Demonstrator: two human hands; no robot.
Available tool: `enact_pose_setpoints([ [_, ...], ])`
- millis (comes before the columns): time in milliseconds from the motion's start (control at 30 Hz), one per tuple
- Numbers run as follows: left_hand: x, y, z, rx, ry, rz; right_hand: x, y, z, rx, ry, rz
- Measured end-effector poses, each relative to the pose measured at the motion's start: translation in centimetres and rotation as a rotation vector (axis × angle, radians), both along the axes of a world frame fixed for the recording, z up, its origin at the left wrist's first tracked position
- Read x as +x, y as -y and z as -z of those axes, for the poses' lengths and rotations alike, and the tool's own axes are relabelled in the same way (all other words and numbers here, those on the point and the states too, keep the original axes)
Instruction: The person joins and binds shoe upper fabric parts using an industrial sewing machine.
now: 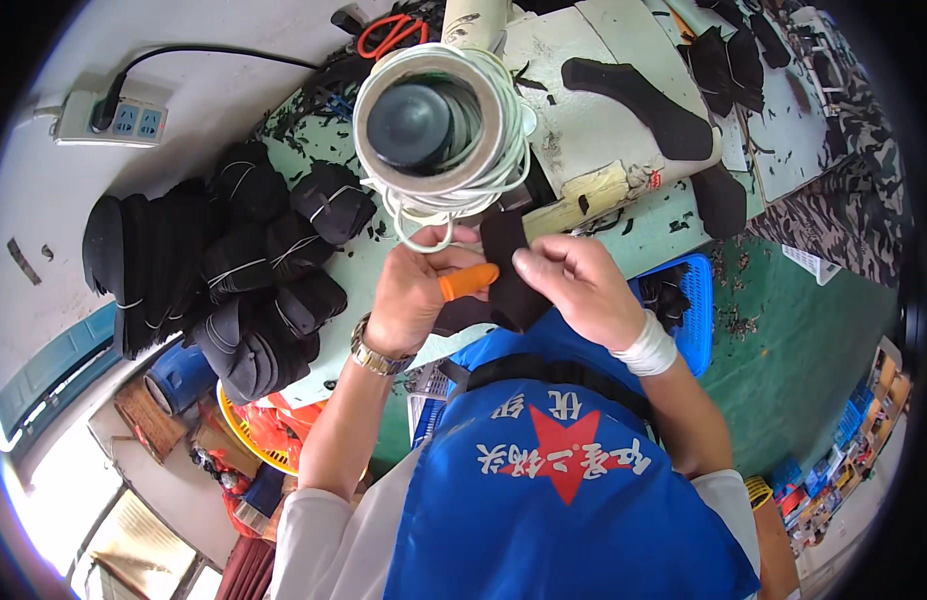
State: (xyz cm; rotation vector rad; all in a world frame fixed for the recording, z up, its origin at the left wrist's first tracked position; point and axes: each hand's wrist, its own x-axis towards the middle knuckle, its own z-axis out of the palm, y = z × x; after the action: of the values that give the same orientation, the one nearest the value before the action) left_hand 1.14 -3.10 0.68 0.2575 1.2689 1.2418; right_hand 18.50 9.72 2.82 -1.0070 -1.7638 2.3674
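In front of my blue apron I hold a dark fabric piece (517,285) with both hands. My left hand (409,290), an orange finger cot (469,282) on its thumb and a metal watch on the wrist, grips the piece from the left. On the right edge, the thumb and fingers of my right hand (584,280) pinch it; a white band wraps that wrist. Just beyond my left hand, a loop of white cord hangs from a large cord-wound roll (504,100). More black fabric (464,314) shows below my left hand, partly hidden.
Bundles of black cut pieces (239,265), tied with pale string, pile on the table's left. Shaped black pieces (639,105) lie at the back right among scraps. A blue crate (697,315) stands right, a yellow basket (246,432) lower left. A power strip (134,120) hangs on the wall.
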Motion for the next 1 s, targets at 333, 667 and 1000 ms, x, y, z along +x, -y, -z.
enact_pose_setpoints([
  [333,-2.7,-1.6,1.0,-0.240,0.086,-0.027,-2.6,-0.3,3.2,0.255,0.138,-0.013],
  [667,-4.3,0.1,0.1,-0.228,-0.015,0.265,-2.9,3.0,1.4,-0.482,0.195,0.450],
  [1000,-6.7,-3.4,2.7,0.457,-1.052,0.504,-3.5,4.6,2.8,-0.507,0.013,0.673],
])
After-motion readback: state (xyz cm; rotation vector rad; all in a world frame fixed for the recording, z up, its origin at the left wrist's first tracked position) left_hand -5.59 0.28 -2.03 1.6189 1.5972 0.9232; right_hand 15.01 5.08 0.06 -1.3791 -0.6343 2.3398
